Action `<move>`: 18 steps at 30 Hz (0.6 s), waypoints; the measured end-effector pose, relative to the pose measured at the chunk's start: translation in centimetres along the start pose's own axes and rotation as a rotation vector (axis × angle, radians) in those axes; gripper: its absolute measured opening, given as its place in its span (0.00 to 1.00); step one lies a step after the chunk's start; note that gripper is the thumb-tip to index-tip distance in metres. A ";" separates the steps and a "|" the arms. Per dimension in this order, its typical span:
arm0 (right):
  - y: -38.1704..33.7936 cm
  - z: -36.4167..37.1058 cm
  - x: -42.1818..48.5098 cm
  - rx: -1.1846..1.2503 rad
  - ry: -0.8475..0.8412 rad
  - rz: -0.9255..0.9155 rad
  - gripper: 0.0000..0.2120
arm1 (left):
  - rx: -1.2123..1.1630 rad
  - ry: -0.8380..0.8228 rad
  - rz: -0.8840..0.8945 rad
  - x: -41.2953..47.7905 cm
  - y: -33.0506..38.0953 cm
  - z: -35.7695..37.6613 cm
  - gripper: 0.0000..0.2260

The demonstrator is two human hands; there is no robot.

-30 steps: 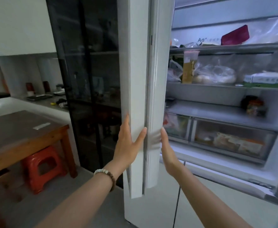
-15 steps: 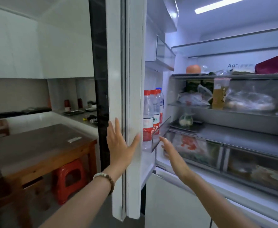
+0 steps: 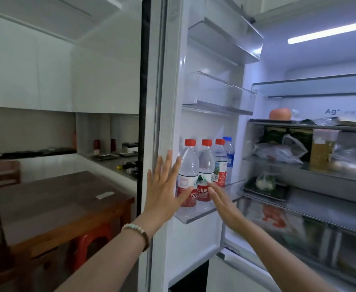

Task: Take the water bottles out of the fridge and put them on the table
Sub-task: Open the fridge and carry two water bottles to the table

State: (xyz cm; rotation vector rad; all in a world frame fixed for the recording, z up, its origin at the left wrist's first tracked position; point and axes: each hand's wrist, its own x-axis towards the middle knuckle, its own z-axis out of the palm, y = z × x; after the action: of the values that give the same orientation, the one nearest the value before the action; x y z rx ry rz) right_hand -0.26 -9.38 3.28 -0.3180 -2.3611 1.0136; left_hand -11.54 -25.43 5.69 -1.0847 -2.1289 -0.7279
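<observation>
Because the bottles stand touching in the door shelf, the spread right hand may topple neighbours; left hand, spread, braces the door.

The fridge door stands open; four water bottles line its lowest door shelf; the left hand spreads flat beside them; the right hand reaches toward them, fingers extended; the wooden bench stands at left.

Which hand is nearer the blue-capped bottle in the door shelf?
The right hand, open and reaching toward the row with its fingertips at the red-capped bottles' labels. The blue-capped bottle stands at the row's far end. The left hand is further off, spread open at the door's edge.
</observation>
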 end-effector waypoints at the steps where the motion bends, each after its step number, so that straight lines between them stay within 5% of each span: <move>1: 0.3 0.8 0.6 -0.008 0.021 -0.005 0.29 | -0.005 -0.013 -0.001 0.3 -1.0 -0.2 0.37; 8: 0.7 4.4 3.8 -0.208 0.048 -0.043 0.36 | -0.175 -0.082 -0.074 2.7 -6.0 -1.3 0.35; 13: 0.3 5.7 6.5 -0.382 0.042 -0.083 0.25 | -0.409 -0.158 -0.209 5.1 -8.2 -1.4 0.34; 18: 0.6 6.9 8.7 -0.350 0.135 -0.160 0.36 | -0.356 -0.105 -0.222 6.7 -10.5 -0.5 0.27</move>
State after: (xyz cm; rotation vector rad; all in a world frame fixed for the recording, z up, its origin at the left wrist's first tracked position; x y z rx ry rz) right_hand -11.36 -9.46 2.31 -0.3089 -2.3893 0.4876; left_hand -23.33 -27.84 9.04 -1.0936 -2.2894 -1.2155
